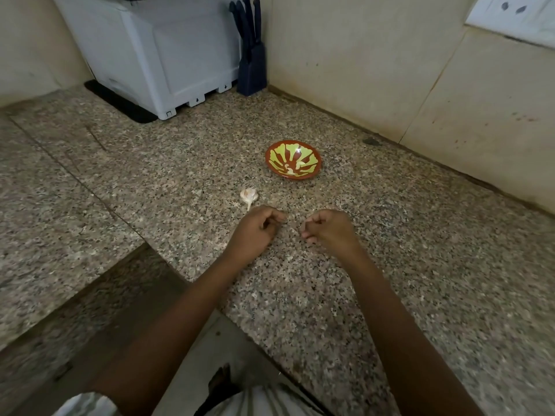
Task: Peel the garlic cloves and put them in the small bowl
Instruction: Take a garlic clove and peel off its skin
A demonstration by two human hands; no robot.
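Note:
A small garlic bulb (248,195) with pale papery skin lies on the speckled granite counter (390,265). Behind it to the right stands the small bowl (293,160), red-brown with a yellow-green pattern, and nothing shows inside it. My left hand (256,228) hovers just in front of the garlic, fingers loosely curled, holding nothing visible. My right hand (327,228) is a short gap to its right, fingers likewise loosely curled with nothing in them. Neither hand touches the garlic or the bowl.
A white plastic appliance (156,52) on a black mat stands in the back corner, with a dark knife block (251,64) beside it. Tiled walls bound the counter at the back and right. The counter's front edge runs diagonally at lower left.

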